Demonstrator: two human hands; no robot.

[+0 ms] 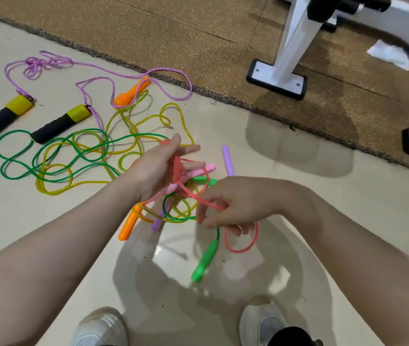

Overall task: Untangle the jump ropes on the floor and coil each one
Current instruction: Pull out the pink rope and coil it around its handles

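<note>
My left hand [159,168] is raised over the tangle with several loops of the pink-red rope [193,193] wound around its fingers. My right hand [225,206] pinches the same rope lower down; a loose loop of it hangs below that hand. Beneath lie a green rope [53,156] with a green handle [204,258], a yellow rope [133,126] with orange handles [129,224], a pink handle [203,169] and lilac handles [227,159]. A braided purple rope [123,73] with yellow-and-black handles [61,122] lies at the far left.
A brown speckled mat [173,33] borders the pale floor at the back. A white metal frame with black-edged feet [277,79] stands on the mat at the right. My two white shoes [101,328] are at the bottom edge.
</note>
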